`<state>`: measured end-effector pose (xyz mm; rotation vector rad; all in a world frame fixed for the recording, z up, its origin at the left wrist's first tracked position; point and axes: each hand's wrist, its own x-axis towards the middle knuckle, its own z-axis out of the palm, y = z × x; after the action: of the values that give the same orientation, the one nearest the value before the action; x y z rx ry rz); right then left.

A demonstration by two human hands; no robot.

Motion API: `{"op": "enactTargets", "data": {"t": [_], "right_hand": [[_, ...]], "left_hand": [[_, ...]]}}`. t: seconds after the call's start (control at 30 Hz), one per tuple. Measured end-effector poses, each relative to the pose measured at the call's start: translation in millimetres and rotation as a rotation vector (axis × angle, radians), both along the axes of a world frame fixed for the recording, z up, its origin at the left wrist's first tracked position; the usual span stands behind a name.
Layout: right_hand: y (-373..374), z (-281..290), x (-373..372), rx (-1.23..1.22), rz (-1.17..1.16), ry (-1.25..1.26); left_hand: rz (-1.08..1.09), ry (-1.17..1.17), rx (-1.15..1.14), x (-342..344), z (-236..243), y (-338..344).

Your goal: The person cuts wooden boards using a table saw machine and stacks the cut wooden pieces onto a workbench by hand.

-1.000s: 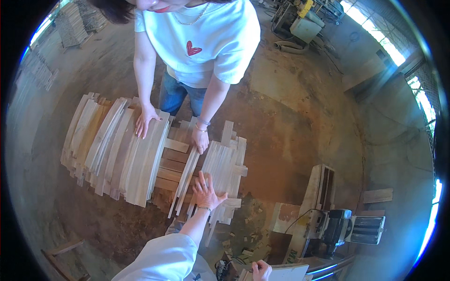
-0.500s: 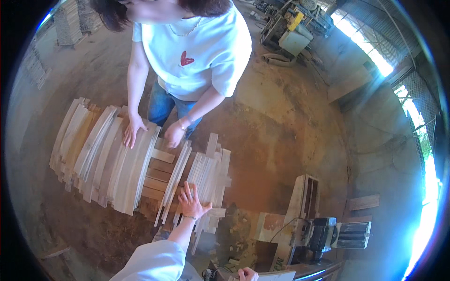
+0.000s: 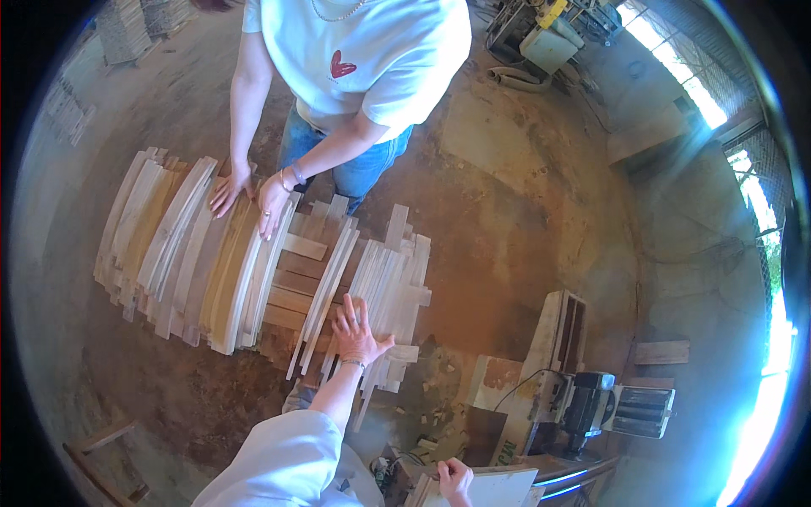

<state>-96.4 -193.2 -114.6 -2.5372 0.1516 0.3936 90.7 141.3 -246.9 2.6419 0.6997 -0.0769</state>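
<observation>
My left hand [image 3: 358,340] lies palm down with fingers spread on a bundle of thin pale wooden slats [image 3: 378,270] at the right end of a long row of wood. A few narrow strips [image 3: 325,283] lean just left of it. At the lower edge, my right hand [image 3: 456,480] has its fingers curled over the edge of a flat pale board [image 3: 500,490]. Across the row, a co-worker's two hands [image 3: 230,190] [image 3: 273,203] press on the left group of slats [image 3: 182,245]. Crosswise wooden pieces [image 3: 291,300] show in the gap between the groups.
A woodworking machine with a dark motor [image 3: 587,406] stands at the lower right. Another machine [image 3: 549,46] is at the far right, near the wall. Wood scraps [image 3: 435,393] and sawdust lie on the floor. A wooden frame [image 3: 101,439] is at the lower left.
The view has shifted, showing the row higher. The co-worker's right-side hand has moved left onto the slats, and those slats have shifted. My left hand stays spread on its bundle.
</observation>
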Motion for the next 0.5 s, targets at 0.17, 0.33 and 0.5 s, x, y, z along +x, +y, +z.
{"op": "enactTargets", "data": {"t": [0.17, 0.33, 0.5], "right_hand": [[3.9, 8.6, 4.0, -0.002, -0.033, 0.014], [-0.1, 14.7, 1.7, 0.021, -0.027, 0.028], [-2.0, -0.5, -4.2, 0.031, -0.098, 0.047]], "left_hand": [[0.005, 0.039, -0.007, 4.7, 1.9, -2.4], [0.031, -0.052, 0.038, 1.7, 11.8, 3.9], [0.010, -0.001, 0.055, 2.7, 1.5, -1.5]]}}
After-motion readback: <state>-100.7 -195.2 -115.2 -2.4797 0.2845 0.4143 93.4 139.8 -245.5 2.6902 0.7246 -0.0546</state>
